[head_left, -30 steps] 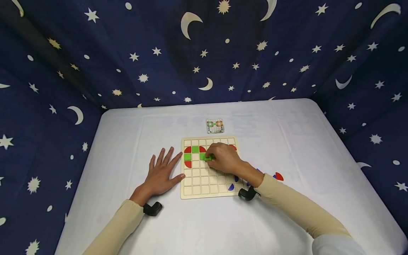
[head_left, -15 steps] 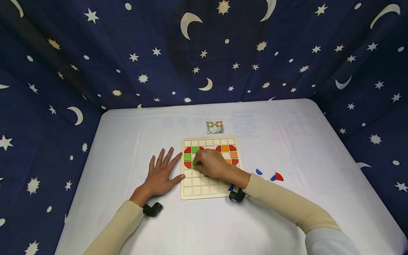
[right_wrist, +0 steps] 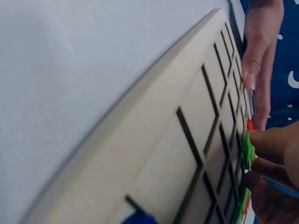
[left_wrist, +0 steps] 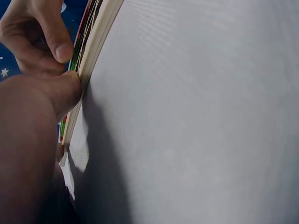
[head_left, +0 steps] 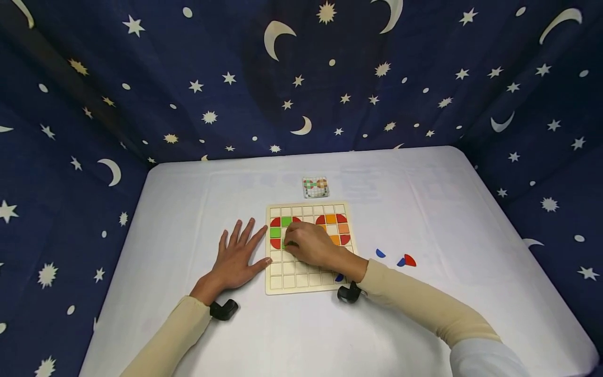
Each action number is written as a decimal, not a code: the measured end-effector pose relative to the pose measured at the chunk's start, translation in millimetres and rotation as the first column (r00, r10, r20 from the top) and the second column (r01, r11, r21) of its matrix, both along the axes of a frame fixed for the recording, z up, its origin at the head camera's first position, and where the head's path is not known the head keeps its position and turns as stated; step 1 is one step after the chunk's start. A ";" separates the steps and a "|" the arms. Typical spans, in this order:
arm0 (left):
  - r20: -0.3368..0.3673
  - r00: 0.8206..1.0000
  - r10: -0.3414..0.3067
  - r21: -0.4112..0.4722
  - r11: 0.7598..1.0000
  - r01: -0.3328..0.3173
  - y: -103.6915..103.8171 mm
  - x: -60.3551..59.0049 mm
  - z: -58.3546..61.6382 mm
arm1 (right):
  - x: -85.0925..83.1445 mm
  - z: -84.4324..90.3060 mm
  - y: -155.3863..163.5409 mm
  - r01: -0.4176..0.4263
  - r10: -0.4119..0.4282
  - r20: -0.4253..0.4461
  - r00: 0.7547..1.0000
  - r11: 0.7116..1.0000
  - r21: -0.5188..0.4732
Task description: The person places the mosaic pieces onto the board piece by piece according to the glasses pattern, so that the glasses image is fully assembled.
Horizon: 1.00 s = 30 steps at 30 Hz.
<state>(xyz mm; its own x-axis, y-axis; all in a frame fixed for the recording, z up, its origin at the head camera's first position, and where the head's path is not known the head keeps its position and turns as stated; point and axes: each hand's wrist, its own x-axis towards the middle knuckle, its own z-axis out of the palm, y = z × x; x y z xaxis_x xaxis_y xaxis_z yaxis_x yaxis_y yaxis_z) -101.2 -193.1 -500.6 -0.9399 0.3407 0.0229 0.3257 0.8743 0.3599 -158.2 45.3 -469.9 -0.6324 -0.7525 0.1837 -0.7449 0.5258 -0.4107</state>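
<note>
wooden grid board point(head_left: 308, 277) on the white table point(head_left: 188, 209). the right hand point(head_left: 313, 243) pinches a green tile point(right_wrist: 246, 148) over the board's left cells; the left hand point(head_left: 235, 259) lies flat, fingers spread, thumb against the board's left edge. red-green and red-orange clusters fill the far rows; near rows are mostly bare, and loose blue and red pieces point(head_left: 404, 260) wait to the right.

Pale matt wooden board point(head_left: 282, 283) on a smooth white tablecloth point(head_left: 188, 209).

Head cam looks down and forward over the whole worktop point(head_left: 188, 209). Both wrist cams sit low and close, grazing the grid board point(head_left: 301, 272) edge from opposite sides; all three share it.
</note>
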 end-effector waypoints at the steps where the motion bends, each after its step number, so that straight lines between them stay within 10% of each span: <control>1: 0.004 1.000 0.001 -0.005 1.000 -0.001 -0.2 0.1 0.1 | 0.9 -0.1 1.7 0.003 -0.003 0.001 1.000 1.000 -0.011; 19: 0.033 0.999 0.012 -0.007 1.000 -0.012 0.5 -0.1 0.0 | 26.8 3.2 93.7 0.257 -0.255 0.035 0.966 0.963 -0.078; 30: 0.030 1.000 0.010 -0.006 1.000 -0.010 -0.4 -0.3 -0.2 | 44.1 7.1 158.6 0.523 -0.523 -0.018 0.852 0.848 0.090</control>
<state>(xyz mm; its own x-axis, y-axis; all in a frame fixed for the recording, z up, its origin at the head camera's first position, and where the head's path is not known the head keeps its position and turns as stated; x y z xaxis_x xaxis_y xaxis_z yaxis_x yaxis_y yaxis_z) -101.5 -193.5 -500.8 -0.9436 0.3310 -0.0071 0.3059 0.8797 0.3641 -114.1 203.9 -462.8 -0.9380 -0.3228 0.1266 -0.3467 0.8711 -0.3477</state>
